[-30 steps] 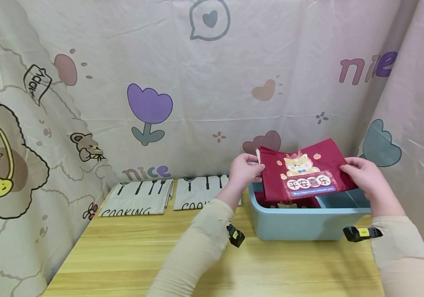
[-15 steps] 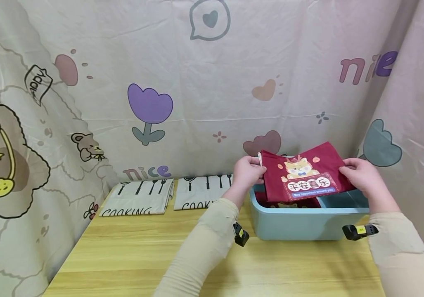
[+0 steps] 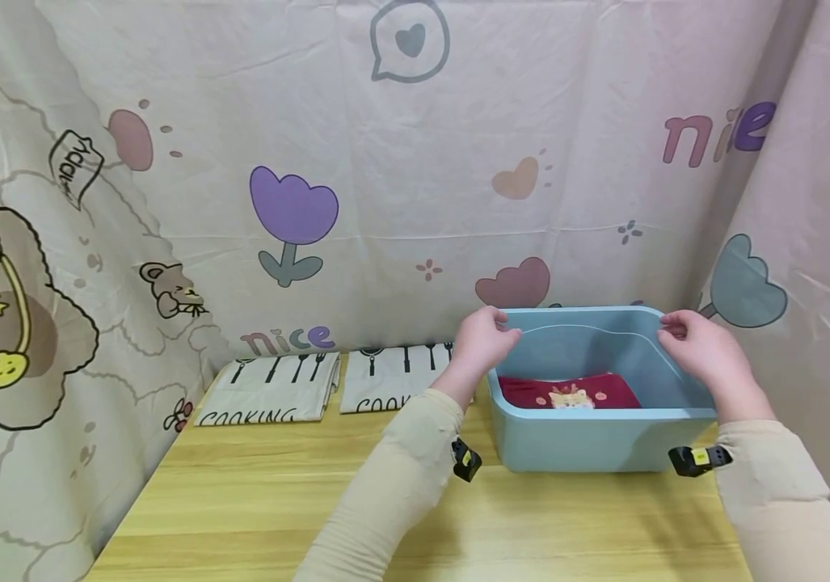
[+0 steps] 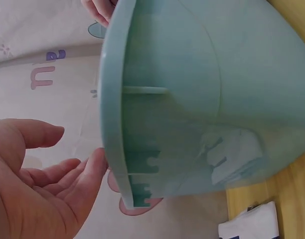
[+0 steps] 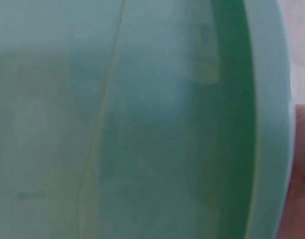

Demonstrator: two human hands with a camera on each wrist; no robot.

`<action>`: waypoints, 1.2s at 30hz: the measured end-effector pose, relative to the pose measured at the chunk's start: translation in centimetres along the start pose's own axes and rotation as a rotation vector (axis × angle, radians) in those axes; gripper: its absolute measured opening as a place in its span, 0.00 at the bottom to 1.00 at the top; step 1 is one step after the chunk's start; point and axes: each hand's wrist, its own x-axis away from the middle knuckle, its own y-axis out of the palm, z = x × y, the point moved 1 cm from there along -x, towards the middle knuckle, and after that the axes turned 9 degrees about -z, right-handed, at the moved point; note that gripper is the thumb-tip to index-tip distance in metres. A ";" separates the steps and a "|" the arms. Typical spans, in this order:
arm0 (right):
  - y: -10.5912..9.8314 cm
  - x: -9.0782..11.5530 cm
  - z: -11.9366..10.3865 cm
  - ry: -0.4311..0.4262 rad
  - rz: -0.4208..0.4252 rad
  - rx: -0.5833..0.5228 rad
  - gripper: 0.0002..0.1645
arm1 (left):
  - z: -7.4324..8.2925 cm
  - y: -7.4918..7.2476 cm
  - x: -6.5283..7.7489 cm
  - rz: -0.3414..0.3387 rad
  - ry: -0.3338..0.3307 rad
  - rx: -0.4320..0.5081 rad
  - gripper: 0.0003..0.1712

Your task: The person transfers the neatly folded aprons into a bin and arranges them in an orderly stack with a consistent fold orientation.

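Observation:
A light-blue plastic bin (image 3: 600, 440) stands at the right of the table. Inside it, on the left, lies a folded dark red cloth (image 3: 607, 390) with a cartoon animal print. My left hand (image 3: 486, 343) is over the bin's left rim, holding nothing; the left wrist view shows its thumb and fingers (image 4: 87, 186) apart, one fingertip right at the rim. Over the opposite side of the bin is my right hand (image 3: 701, 347), its fingers loosely bent with nothing visible between them. Most of that hand is hidden behind the rim in the right wrist view.
Two folded white cloths with black cutlery prints, one at the left (image 3: 262, 390) and one nearer the bin (image 3: 389, 380), lie along the back of the wooden table (image 3: 298, 485). A printed curtain (image 3: 400, 162) hangs close behind and at both sides.
The red cloth that both hands held above the bin has been let go and no longer hangs between them; red cloth shows down inside the bin. The hands stay over its sides.

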 end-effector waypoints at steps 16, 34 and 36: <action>0.2 1.1 -3.5 -0.142 0.004 0.019 0.27 | -0.4 -1.0 1.8 -0.035 0.259 -0.140 0.21; 1.2 2.5 -6.6 -0.240 0.059 0.093 0.26 | -1.3 -1.8 3.6 0.031 0.395 -0.458 0.24; 1.3 2.7 -6.8 -0.261 0.072 0.097 0.25 | -1.5 -1.9 3.8 0.051 0.407 -0.490 0.24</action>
